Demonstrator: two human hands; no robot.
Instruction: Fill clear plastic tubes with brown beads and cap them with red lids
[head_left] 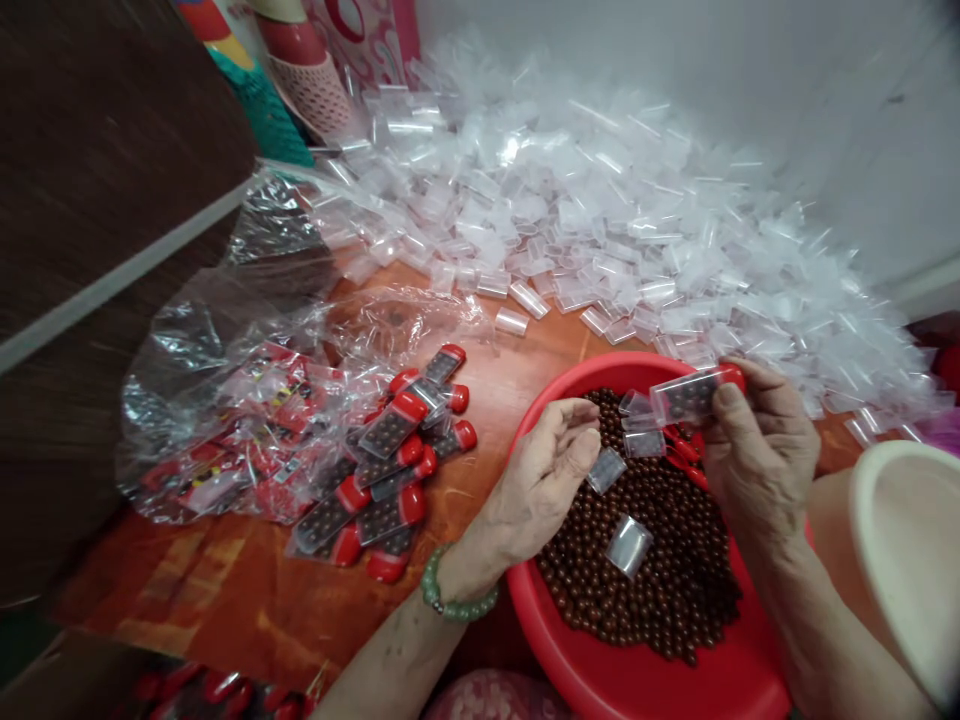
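My right hand (757, 440) grips a small clear plastic box (694, 395) by its red-capped end, tilted over the basin. Dark beads show inside it. Across from it, my left hand (551, 470) hovers by the basin's left rim, its fingers loosely curved and apart from the thumb, with nothing seen in them. Below both hands lies a red basin (645, 690) holding many round brown beads (660, 560). Several clear plastic sleeves (630, 545) rest on the beads. Red plastic pieces (681, 450) lie among them near my right hand.
A large heap of clear sleeves (570, 210) covers the back of the table. Left of the basin are filled red-capped boxes (390, 430) and a clear bag (255, 430) of red packaging. A cream tub (915, 520) stands at right. More red items (217, 690) lie below the table edge.
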